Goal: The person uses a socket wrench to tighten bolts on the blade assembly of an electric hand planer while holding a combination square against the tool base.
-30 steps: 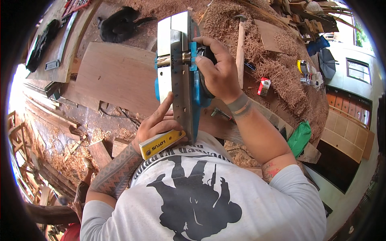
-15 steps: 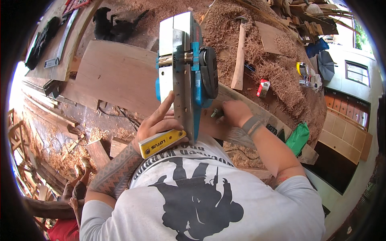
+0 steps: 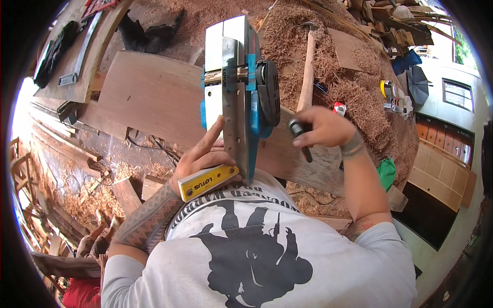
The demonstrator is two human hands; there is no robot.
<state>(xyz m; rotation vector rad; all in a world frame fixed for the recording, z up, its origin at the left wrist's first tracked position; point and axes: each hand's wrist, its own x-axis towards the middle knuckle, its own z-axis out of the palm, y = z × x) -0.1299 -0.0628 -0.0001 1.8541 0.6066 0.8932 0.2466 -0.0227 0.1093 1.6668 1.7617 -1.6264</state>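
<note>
An electric hand planer (image 3: 252, 97), blue and black, lies upside down in front of me with its pale metal sole facing up. Across its sole and cutter area runs the steel blade of a try square (image 3: 208, 183), whose handle is yellow. My left hand (image 3: 205, 154) grips the square near its handle, with the index finger stretched along the planer's sole. To the right of the planer, my right hand (image 3: 326, 128) is closed around a dark tool (image 3: 297, 128) with a round shiny end; its exact kind is unclear. The tool is apart from the planer.
A wide wooden board (image 3: 149, 102) lies beyond my left hand. At right are a wooden-handled hammer (image 3: 306, 72), heaps of shavings (image 3: 354, 102) and a green bag (image 3: 386, 173). A black dog (image 3: 149, 36) lies at the back; another person's legs (image 3: 95, 241) show lower left.
My right hand has moved up and to the right, lifting the dark tool into view, and now covers part of a red-and-white box. My left hand, the square and the planer stay nearly still.
</note>
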